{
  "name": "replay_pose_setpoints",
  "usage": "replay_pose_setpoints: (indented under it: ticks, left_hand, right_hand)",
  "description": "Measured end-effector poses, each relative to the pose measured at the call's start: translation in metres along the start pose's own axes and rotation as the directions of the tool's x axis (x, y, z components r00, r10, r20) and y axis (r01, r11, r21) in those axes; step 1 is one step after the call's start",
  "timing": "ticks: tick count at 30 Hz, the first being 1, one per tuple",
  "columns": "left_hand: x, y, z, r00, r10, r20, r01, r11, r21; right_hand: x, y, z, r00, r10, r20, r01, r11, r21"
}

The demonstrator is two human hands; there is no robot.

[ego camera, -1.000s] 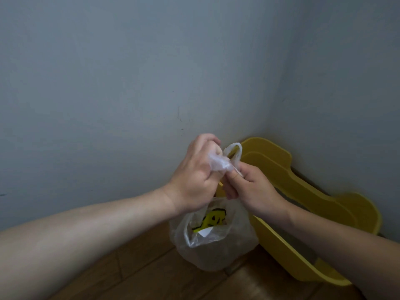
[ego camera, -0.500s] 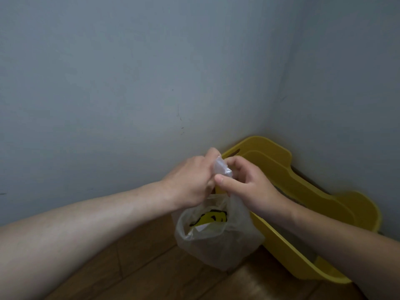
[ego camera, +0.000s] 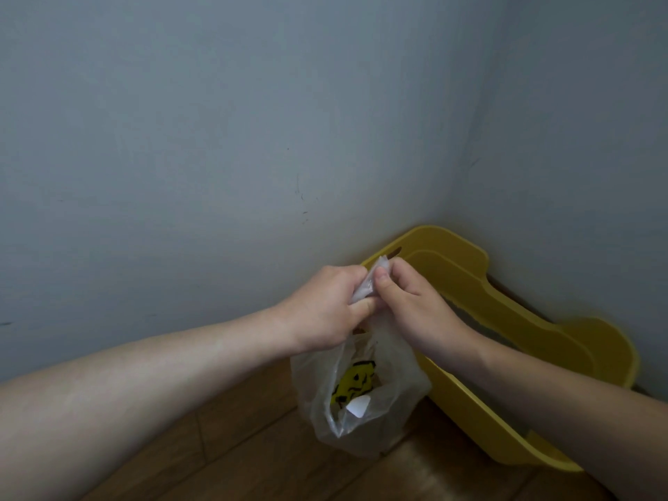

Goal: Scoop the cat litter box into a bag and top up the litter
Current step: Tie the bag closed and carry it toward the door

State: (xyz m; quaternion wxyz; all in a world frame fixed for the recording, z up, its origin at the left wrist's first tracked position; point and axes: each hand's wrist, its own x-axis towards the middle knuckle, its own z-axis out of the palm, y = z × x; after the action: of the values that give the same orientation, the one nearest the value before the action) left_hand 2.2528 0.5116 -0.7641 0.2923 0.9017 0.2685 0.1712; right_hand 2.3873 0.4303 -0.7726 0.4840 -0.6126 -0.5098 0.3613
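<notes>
Beside the yellow litter box (ego camera: 535, 320), left hand (ego camera: 325, 312) and right hand (ego camera: 415, 309) pinch the bag (ego camera: 361, 410) handles, seemingly knotting; next, pull tight

Bare forearms outstretched; left grip (ego camera: 325, 312) and right grip (ego camera: 419, 309) close together, fingers curled in a pinch.

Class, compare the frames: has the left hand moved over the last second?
Yes. The left hand, gripping the bag, has dropped: its knuckles were level with the litter box's top rim and now sit below it.
</notes>
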Motion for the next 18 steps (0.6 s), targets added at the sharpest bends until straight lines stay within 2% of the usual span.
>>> replay_pose_setpoints:
  ticks: [4, 7, 12, 16, 18]
  left_hand:
    - [0.000, -0.004, 0.000, 0.999, -0.009, 0.035, 0.010, 1.000, -0.027]
    - [-0.004, -0.009, -0.003, 0.995, 0.011, 0.100, 0.004, 0.988, -0.155]
    - [-0.011, -0.016, -0.005, 0.991, 0.109, 0.077, -0.117, 0.986, 0.121]
    - [-0.011, -0.016, -0.007, 0.991, 0.128, 0.047, -0.135, 0.971, 0.198]
    - [-0.011, -0.016, -0.007, 0.991, 0.129, 0.031, -0.132, 0.969, 0.210]
  right_hand:
    - [0.000, -0.003, 0.003, 0.996, 0.053, 0.072, -0.062, 0.990, 0.125]
    - [0.001, -0.001, 0.003, 0.990, 0.137, 0.020, -0.138, 0.973, 0.183]
    - [0.002, 0.003, 0.003, 0.979, 0.191, -0.068, -0.177, 0.969, 0.172]
    - [0.000, 0.005, 0.003, 0.987, 0.139, -0.079, -0.133, 0.988, 0.078]
    - [-0.003, 0.005, -0.001, 0.990, 0.126, -0.062, -0.118, 0.987, 0.112]
